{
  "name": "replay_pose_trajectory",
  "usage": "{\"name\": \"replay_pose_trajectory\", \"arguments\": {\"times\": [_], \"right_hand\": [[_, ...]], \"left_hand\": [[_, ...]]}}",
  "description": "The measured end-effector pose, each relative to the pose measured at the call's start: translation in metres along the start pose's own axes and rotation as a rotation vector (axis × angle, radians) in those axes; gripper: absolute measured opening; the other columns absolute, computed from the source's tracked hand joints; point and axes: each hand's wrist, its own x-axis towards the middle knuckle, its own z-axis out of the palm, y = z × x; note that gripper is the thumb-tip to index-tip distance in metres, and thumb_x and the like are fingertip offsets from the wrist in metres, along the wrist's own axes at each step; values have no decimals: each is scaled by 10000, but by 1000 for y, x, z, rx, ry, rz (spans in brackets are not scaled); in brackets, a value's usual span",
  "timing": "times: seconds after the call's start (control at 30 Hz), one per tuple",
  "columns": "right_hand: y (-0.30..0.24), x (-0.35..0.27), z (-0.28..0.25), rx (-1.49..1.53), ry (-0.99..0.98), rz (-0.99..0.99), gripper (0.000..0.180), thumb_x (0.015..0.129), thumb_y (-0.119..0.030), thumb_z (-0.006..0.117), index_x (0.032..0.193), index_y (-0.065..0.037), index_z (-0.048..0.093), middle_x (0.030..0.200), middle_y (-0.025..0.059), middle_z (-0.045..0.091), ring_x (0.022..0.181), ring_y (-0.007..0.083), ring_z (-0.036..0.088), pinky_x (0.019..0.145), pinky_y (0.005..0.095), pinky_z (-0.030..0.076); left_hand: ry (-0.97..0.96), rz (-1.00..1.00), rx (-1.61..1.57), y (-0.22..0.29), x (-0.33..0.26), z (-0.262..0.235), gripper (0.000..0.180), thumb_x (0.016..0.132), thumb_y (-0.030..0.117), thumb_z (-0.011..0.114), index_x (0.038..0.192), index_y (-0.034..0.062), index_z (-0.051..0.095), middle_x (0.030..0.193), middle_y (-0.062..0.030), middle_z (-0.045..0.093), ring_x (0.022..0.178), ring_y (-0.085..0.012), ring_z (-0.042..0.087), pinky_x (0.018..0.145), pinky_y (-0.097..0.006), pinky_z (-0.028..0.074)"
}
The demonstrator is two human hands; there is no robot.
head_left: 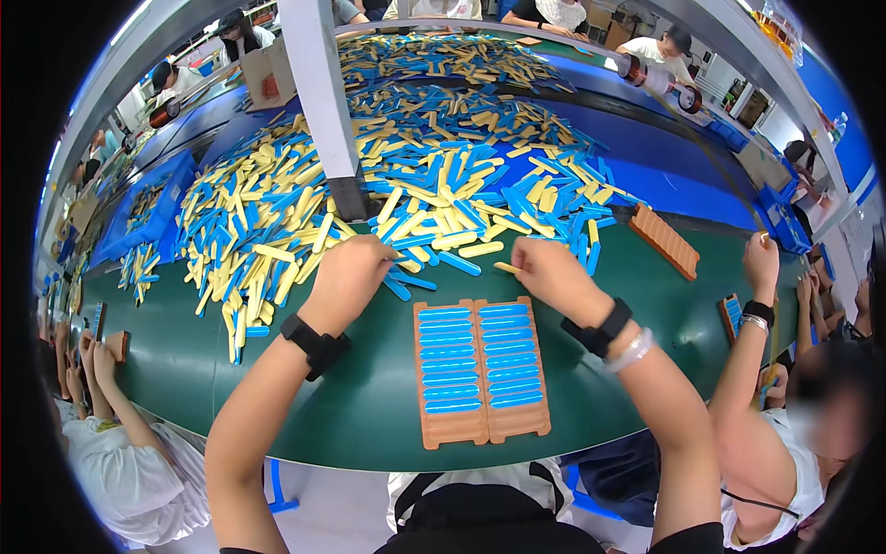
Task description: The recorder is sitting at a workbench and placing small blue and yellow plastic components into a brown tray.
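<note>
My left hand (355, 270) is closed at the near edge of a big heap of flat, round-ended sticks (406, 222), some blue, some pale yellow. Its fingertips are beside several blue sticks, and whatever they pinch is hidden. A little to the right, my right hand (551, 270) pinches a yellow stick (505, 268) by one end, just off the heap. Between my forearms lie two orange-brown slotted trays (454, 428), side by side. Blue sticks (449, 353) lie crosswise in rows in both trays, with bare slots at the near ends.
A further orange-brown tray (666, 242) lies beyond my right hand. A grey post (318, 102) rises out of the heap ahead. Blue bins (148, 208) stand at far left and right. Co-workers sit on both sides; one's hand (761, 263) is raised at my right.
</note>
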Motion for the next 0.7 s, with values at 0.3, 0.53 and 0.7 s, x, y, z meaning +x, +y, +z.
{"name": "replay_pose_trajectory", "arguments": {"times": [0.3, 0.53, 0.7], "right_hand": [[-25, -108, -27, 1038, -130, 254, 165, 859, -52, 672, 960, -14, 547, 860, 23, 649, 790, 57, 611, 701, 194, 482], [-52, -169, -24, 1222, -143, 391, 158, 866, -40, 661, 979, 7, 560, 942, 57, 634, 827, 106, 630, 779, 235, 517], [-54, -179, -17, 342, -45, -22, 210, 796, 23, 652, 994, -14, 596, 922, 81, 628, 802, 195, 645, 713, 289, 510]], "left_hand": [[-67, -210, -91, -7, -14, -19, 186, 708, 162, 751, 815, 29, 679, 757, -128, 631, 715, -305, 607, 635, -371, 471], [-201, 232, -181, 95, -82, -54, 260, 749, 53, 617, 1006, 24, 642, 832, -101, 615, 735, -269, 599, 639, -378, 501], [-322, 338, -90, 123, -116, -42, 375, 714, 50, 625, 1070, -63, 610, 888, -98, 582, 762, -228, 587, 639, -310, 502]]}}
